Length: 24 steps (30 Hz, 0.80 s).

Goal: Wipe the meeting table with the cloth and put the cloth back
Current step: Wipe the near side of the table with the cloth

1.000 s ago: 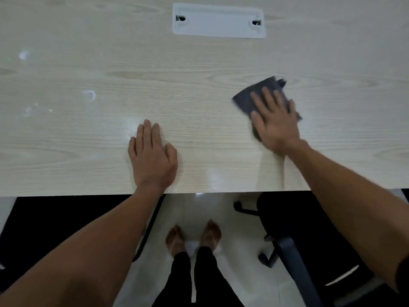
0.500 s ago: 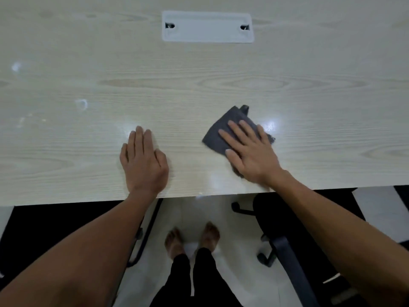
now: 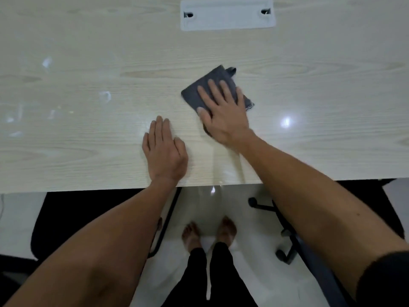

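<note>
The dark grey folded cloth (image 3: 199,91) lies on the light wood-grain meeting table (image 3: 88,52), a little right of centre. My right hand (image 3: 223,114) presses flat on it with fingers spread, covering its near right half. My left hand (image 3: 164,156) rests palm down on the bare tabletop near the front edge, just left of the right hand and apart from the cloth. A wet sheen shows on the surface around both hands.
A white cable cover plate (image 3: 226,15) is set into the table at the far centre. Below the front edge are a black chair (image 3: 88,213) on the left, a wheeled chair base (image 3: 287,251) on the right, and my bare feet on the white floor.
My right hand has slid the cloth leftward, first toward the front edge and then away from it again, ending closer to my left hand. The left hand has stayed flat on the table.
</note>
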### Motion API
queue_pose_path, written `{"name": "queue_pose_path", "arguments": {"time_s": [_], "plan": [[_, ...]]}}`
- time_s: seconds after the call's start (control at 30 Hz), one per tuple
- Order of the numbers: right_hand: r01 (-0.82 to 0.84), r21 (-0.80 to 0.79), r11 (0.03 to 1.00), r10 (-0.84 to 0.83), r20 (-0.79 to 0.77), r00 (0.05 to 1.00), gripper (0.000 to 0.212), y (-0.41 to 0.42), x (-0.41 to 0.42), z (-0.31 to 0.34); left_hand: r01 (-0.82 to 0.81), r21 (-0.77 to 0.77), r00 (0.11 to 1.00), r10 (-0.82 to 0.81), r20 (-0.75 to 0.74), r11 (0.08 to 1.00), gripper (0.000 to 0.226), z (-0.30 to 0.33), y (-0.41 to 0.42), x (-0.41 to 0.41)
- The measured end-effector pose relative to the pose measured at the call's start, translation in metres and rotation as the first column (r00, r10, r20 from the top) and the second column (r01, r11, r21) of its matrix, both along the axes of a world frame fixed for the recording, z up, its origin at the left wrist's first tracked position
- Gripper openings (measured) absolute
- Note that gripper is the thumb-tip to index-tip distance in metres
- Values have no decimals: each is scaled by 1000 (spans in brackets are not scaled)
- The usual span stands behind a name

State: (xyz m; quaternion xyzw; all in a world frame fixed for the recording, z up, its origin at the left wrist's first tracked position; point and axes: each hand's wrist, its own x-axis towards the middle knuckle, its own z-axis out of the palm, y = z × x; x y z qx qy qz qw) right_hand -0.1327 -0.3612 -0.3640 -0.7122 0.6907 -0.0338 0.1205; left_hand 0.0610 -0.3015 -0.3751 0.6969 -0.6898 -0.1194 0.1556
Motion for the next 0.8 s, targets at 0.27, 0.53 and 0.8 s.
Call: {"name": "queue_pose_path", "arguments": {"time_s": [0.27,0.53,0.8], "plan": [[-383,-13,924,381,123,916,52,148,29,-4,172,150,963,-134,-236,974,60,29,15,16],[-108,504,857,-329,697,637,30,197,19,87,215,389,873,2,-487,896,29,87,61,18],[-244,804,543,-835,547,-55,52,159,-26,126,439,661,513,434,-741,609,48,135,53,0]]}}
